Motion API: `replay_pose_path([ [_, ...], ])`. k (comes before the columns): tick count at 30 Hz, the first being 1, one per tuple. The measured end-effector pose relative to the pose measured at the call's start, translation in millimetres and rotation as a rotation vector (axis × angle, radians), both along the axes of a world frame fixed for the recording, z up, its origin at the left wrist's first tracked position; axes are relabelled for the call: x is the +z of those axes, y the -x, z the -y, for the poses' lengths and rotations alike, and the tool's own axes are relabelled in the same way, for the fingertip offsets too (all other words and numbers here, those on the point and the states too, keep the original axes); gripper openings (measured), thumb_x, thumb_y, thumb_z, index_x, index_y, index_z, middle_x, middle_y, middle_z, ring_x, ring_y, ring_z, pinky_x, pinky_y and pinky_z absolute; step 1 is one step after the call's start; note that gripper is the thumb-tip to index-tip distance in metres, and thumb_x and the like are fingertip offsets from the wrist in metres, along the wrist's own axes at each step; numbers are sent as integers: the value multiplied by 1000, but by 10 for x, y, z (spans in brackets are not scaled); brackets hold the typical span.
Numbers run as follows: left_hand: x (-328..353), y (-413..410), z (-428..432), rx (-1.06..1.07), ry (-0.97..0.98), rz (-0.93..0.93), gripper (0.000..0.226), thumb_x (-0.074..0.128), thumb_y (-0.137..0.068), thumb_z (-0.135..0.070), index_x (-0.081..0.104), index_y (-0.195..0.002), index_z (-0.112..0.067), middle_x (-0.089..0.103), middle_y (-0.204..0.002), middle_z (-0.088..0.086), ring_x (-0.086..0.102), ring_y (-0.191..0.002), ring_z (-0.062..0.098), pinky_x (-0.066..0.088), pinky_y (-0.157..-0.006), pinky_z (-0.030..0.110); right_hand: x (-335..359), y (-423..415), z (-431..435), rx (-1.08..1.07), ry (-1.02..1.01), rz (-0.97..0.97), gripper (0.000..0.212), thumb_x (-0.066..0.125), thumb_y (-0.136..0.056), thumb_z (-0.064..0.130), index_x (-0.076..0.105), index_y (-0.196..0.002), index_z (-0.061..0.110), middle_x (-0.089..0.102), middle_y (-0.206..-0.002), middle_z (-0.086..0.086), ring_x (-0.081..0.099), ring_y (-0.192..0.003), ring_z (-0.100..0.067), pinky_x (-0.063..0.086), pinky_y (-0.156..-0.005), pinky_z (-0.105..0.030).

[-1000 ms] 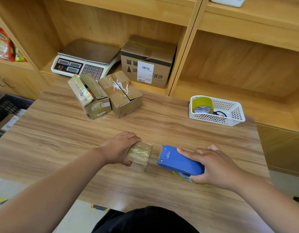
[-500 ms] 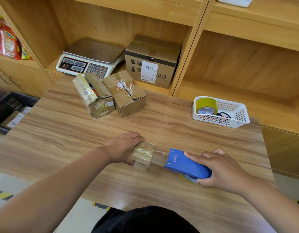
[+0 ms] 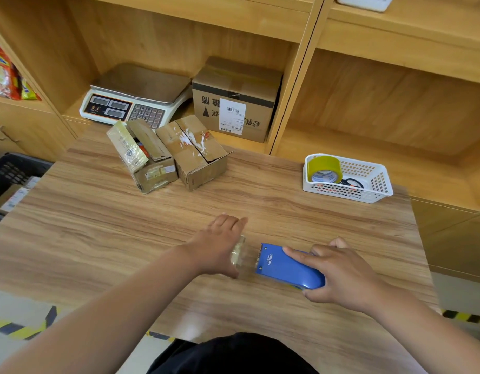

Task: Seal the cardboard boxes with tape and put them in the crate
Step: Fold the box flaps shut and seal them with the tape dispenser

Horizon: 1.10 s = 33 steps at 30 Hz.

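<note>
Near the table's point(image 3: 260, 211) front edge the small box point(image 3: 238, 252) is pressed by the flat left hand point(image 3: 220, 245) and taped with the dispenser point(image 3: 287, 268) gripped in the right hand point(image 3: 344, 276); cutting seems next

Scale, basket and snacks off to the sides
A weighing scale point(image 3: 136, 103) is set on the shelf point(image 3: 341, 141); a white basket point(image 3: 379, 168) holding scissors point(image 3: 353, 182) is placed on the surface point(image 3: 98, 225); snack packets point(image 3: 4, 74) are stacked far left.

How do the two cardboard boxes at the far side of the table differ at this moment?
The left box has its top flaps standing open, with something red showing inside; the right box has its flaps folded down. The left box's raised flap carries yellowish tape, while the right box's top shows white torn patches near its seam. Both are brown cardboard, side by side on the table.
</note>
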State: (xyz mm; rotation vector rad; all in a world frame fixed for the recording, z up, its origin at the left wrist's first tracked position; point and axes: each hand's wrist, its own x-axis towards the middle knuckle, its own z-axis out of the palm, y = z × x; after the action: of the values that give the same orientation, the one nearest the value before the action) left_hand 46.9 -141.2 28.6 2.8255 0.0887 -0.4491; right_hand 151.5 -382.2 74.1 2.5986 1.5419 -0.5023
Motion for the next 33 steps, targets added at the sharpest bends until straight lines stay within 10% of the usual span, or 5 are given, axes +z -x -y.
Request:
replay_pose_path([
  [6, -79, -27, 1, -34, 54, 18, 81, 73, -68, -45, 37, -137, -21, 35, -131, -2, 34, -124, 17, 34, -102, 29, -25, -48, 76, -28, -21, -19, 70, 49, -80, 64, -8, -119, 75, 39, -87, 18, 32, -92, -16, 26, -87, -14],
  [16, -100, -117, 56, -1, 127, -75, 72, 75, -69, -36, 43, -133, -31, 36, -127, -7, 30, -122, 15, 18, -104, 28, -75, -21, -12, 38, 41, -10, 81, 16, -59, 68, -1, -138, 64, 28, -75, 20, 31, -88, -19, 31, -91, -20],
  [25, -176, -202, 168, 235, 228, 2, 19, 42, -94, -23, 60, -98, -25, 41, -105, -8, 40, -114, 17, 15, -103, 26, -77, -7, -92, 109, -60, 218, 70, 42, -53, 62, 62, -118, 44, 23, -65, 16, 25, -59, -8, 33, -60, -16],
  [33, -275, -190, 238, 293, 199, 88, 20, 41, -94, -22, 61, -98, -25, 47, -110, -6, 42, -111, 14, 14, -103, 25, 48, 173, -362, 90, 155, 203, 75, 51, -83, 50, 15, -149, 41, 57, -109, -4, 54, -96, -25, 21, -92, -33],
])
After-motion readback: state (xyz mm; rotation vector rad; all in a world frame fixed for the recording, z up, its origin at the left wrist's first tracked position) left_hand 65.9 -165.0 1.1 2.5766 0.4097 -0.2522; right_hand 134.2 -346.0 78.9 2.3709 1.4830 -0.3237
